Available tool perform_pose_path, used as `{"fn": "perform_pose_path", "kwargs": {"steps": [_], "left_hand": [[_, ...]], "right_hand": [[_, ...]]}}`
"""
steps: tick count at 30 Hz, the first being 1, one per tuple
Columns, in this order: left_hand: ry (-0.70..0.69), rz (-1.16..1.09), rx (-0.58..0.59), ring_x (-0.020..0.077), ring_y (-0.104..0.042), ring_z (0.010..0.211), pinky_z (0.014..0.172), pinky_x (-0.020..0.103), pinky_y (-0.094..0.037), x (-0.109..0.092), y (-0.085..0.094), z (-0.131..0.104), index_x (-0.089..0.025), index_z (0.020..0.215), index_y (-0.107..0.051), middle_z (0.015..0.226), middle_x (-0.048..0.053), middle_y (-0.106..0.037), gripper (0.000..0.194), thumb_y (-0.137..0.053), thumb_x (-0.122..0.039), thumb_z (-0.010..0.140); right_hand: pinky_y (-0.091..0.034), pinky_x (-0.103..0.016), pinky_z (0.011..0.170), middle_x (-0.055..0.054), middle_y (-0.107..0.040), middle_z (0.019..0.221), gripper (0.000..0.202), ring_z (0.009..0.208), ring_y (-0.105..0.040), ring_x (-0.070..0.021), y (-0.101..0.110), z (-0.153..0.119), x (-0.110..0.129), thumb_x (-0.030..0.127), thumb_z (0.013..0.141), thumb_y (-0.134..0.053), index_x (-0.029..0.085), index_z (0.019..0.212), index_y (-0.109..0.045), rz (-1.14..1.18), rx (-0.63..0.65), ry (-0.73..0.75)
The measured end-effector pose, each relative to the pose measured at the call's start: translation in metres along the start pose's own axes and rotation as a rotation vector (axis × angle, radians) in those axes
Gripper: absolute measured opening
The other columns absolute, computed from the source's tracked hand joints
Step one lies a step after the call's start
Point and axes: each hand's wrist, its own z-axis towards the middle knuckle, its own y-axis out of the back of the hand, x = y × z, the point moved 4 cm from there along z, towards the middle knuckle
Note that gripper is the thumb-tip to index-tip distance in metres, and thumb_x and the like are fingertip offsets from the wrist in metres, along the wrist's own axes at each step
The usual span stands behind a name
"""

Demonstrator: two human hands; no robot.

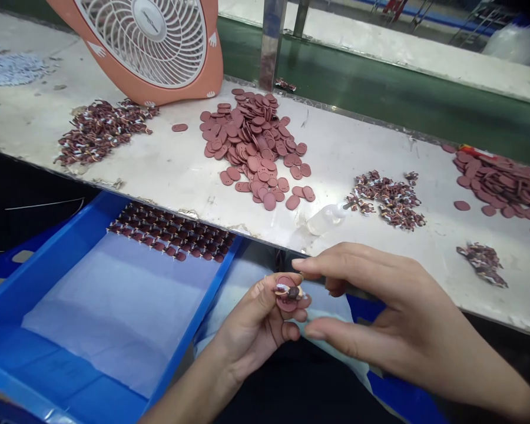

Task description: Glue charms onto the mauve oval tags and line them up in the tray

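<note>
Between its thumb and fingers, my left hand (260, 318) holds a small figurine on an oval base (288, 293), with a dark brown, white and tan figure on a reddish-brown oval. My right hand (384, 312) is just to the right of it, thumb and fingers apart, with nothing visible between them. On the bench edge beyond my hands lies a clear squeeze bottle (325, 219), its dark tip pointing at a small pile of brown figures (386, 197). Loose reddish-brown oval bases (260, 144) are heaped farther back.
A blue tray (207, 300) at lower left holds rows of figurines on bases (172, 229) along its far end, over a white sheet. An orange fan (176, 97) stands at the back left beside another figure pile (101, 132). More oval bases (503, 185) lie at right.
</note>
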Motion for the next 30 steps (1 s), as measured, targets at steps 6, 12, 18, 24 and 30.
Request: {"fn": "perform_pose_path", "kwargs": {"steps": [6, 12, 18, 24, 30], "left_hand": [[0.02, -0.011, -0.029, 0.0091, -0.066, 0.06, 0.052, 0.014, -0.054, -0.002, -0.001, 0.001, -0.015, 0.078, -0.073, 0.071, 0.002, -0.071, 0.036, -0.081, -0.048, 0.07], [0.006, -0.006, -0.071, 0.0091, -0.067, 0.058, 0.053, 0.016, -0.057, -0.003, 0.005, 0.002, -0.014, 0.074, -0.074, 0.071, 0.003, -0.073, 0.036, -0.082, -0.049, 0.068], [-0.008, -0.002, -0.049, 0.0106, -0.067, 0.062, 0.053, 0.017, -0.057, -0.002, 0.008, 0.004, -0.015, 0.08, -0.075, 0.073, 0.003, -0.072, 0.035, -0.084, -0.047, 0.068], [-0.009, 0.069, -0.021, 0.0106, -0.066, 0.063, 0.051, 0.016, -0.055, -0.004, 0.009, 0.006, -0.014, 0.085, -0.075, 0.077, 0.005, -0.071, 0.042, -0.078, -0.054, 0.072], [-0.243, 0.191, -0.204, 0.0085, -0.059, 0.06, 0.047, 0.016, -0.049, -0.015, 0.008, 0.002, -0.019, 0.099, -0.071, 0.081, 0.001, -0.066, 0.047, -0.079, -0.056, 0.071]], "right_hand": [[-0.052, -0.023, 0.068, -0.002, -0.071, 0.088, 0.017, 0.077, -0.065, -0.0122, -0.003, 0.0, -0.007, 0.019, 0.096, -0.06, 0.024, 0.109, -0.07, 0.044, -0.056, -0.004], [-0.051, -0.023, 0.069, -0.002, -0.07, 0.086, 0.021, 0.077, -0.065, -0.0123, -0.008, 0.003, -0.01, 0.019, 0.095, -0.061, 0.024, 0.112, -0.072, 0.08, -0.031, -0.038], [-0.049, -0.02, 0.069, 0.002, -0.068, 0.085, 0.02, 0.077, -0.062, -0.0094, -0.014, 0.005, -0.015, 0.019, 0.091, -0.069, 0.026, 0.109, -0.071, 0.121, 0.009, -0.054], [-0.05, -0.021, 0.064, 0.0, -0.069, 0.08, 0.017, 0.073, -0.063, -0.0103, -0.018, 0.008, -0.017, 0.018, 0.092, -0.066, 0.024, 0.106, -0.072, 0.143, -0.004, -0.031], [-0.05, -0.024, 0.056, -0.003, -0.066, 0.079, 0.017, 0.068, -0.062, -0.0134, -0.024, 0.004, -0.017, 0.014, 0.09, -0.063, 0.019, 0.105, -0.069, -0.108, -0.315, 0.108]]}}
